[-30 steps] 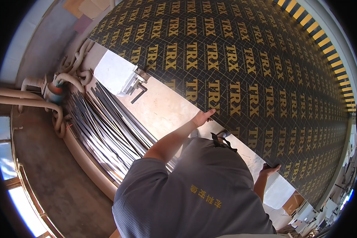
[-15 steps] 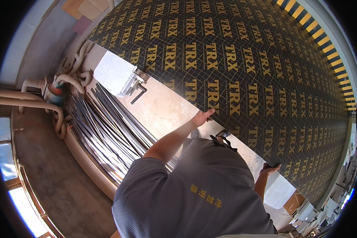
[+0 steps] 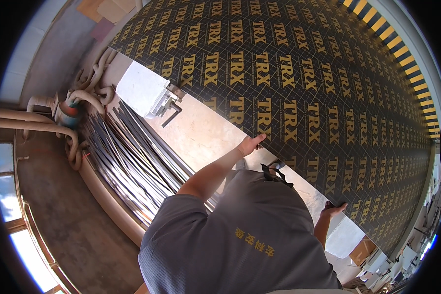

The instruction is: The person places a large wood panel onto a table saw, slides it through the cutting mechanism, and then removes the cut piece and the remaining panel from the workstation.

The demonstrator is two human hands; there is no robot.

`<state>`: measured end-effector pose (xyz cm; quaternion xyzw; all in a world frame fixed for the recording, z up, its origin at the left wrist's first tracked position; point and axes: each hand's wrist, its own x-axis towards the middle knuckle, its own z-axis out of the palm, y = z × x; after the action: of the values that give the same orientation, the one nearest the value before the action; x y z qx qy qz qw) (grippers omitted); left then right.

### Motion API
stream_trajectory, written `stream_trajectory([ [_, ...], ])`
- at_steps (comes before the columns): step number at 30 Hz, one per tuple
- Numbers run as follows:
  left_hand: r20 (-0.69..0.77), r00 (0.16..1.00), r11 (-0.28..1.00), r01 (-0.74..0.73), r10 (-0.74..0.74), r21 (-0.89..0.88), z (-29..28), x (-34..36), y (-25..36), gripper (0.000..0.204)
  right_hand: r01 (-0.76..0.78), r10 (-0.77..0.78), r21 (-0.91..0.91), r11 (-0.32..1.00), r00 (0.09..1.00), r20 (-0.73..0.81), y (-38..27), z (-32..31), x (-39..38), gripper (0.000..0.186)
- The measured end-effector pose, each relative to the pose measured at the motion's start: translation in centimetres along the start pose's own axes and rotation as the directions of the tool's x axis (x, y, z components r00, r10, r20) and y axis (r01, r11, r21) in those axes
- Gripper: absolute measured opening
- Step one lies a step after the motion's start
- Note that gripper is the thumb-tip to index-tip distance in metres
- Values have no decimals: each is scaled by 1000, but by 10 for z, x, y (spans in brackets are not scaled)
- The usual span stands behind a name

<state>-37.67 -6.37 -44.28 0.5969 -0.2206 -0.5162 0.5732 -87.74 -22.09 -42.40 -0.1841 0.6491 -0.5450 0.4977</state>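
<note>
A large black panel [image 3: 338, 127] with repeated yellow print fills the upper right. My left hand [image 3: 251, 143] grips its near edge at the middle of the view, thumb on top and fingers curled round the edge. My right hand [image 3: 335, 210] holds the same edge farther right and lower, its fingers partly hidden by the board. Up and left of my left hand, a metal fitting with a black crank handle [image 3: 169, 117] sticks out from under the panel beside a white machine part [image 3: 139, 85]. A dark strap [image 3: 274, 174] shows just below the edge at my body.
Long dark and pale strips [image 3: 132, 161] lie on the left beside a thick pipe [image 3: 103, 196]. Flexible hoses [image 3: 90, 98] join a round metal unit [image 3: 66, 112] near the wall with windows [image 3: 10, 196]. A yellow-and-black striped rail [image 3: 406, 59] runs beyond the panel.
</note>
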Motion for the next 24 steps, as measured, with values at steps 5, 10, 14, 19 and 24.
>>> stream_trajectory([
  [5,-2,1000,1000,2,-2,6,1,-1,1,51,-17,17,-4,1000,1000,3,1,-1,1,68],
  [10,-9,1000,1000,-14,14,5,2,-1,3,50,-8,8,-12,1000,1000,-20,2,-2,2,68],
  [14,-23,1000,1000,-13,14,14,5,-3,7,47,2,-2,-21,1000,1000,-19,3,-3,3,68],
  [19,-22,1000,1000,-2,2,10,1,-3,5,49,-7,7,7,1000,999,34,4,-3,4,67],
  [24,-14,1000,1000,1,-1,-3,2,-3,7,51,-14,14,10,1000,1000,20,7,-7,10,64],
])
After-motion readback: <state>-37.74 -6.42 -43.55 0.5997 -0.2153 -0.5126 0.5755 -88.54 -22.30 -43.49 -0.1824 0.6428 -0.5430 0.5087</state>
